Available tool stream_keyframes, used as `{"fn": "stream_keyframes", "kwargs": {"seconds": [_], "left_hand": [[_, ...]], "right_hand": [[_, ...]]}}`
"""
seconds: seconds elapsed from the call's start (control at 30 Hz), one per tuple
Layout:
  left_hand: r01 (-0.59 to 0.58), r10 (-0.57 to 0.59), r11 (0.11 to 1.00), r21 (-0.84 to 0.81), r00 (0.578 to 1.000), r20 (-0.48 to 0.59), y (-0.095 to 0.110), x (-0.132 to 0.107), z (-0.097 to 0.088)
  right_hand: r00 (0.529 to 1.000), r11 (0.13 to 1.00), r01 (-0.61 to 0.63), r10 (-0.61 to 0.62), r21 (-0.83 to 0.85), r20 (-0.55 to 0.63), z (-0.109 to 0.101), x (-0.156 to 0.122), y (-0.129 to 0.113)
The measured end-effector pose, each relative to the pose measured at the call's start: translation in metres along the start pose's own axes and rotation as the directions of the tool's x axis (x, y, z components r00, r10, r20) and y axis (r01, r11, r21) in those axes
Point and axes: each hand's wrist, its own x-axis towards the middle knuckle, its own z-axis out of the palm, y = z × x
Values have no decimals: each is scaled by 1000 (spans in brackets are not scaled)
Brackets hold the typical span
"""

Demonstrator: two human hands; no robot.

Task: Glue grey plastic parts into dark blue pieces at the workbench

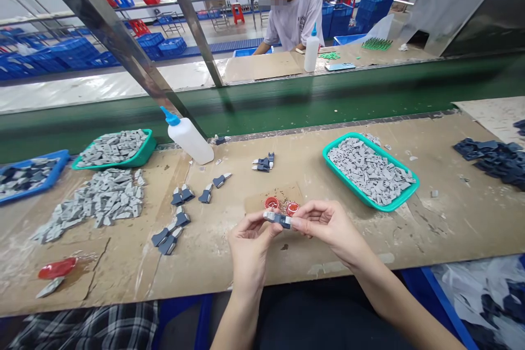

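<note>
"Fingers of my left hand (249,240) and right hand (328,225) were how?"

"Pinched nearly closed, both holding one small navy-and-grey plastic part (278,220) up between them."

"What lay beneath it?"

"Two red cups (272,203) on a brown card patch (274,194); their contents were too small for me to make out."

"Further out?"

"A teal tray (371,172) of grey pieces stood right, a squeeze bottle (188,140) left, then the green conveyor belt (262,101), and a co-worker (293,16) beyond it."
</note>
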Motion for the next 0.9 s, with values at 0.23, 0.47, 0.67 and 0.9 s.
{"fn": "stream_keyframes", "kwargs": {"seconds": [0.23,0.47,0.67,0.9], "left_hand": [[-93,87,988,121,995,48,-3,-4,8],[11,-30,990,143,991,132,2,-1,17],[63,-66,986,155,998,16,13,12,22],[-136,323,753,644,929,-182,29,66,-47]], "right_hand": [[988,994,-107,106,1,113,-9,5,10],[993,991,-95,101,-99,56,-5,3,5],[997,964,40,-19,-264,80,-49,18,-5],[811,406,-357,-313,-841,-495,-155,52,-16]]}}
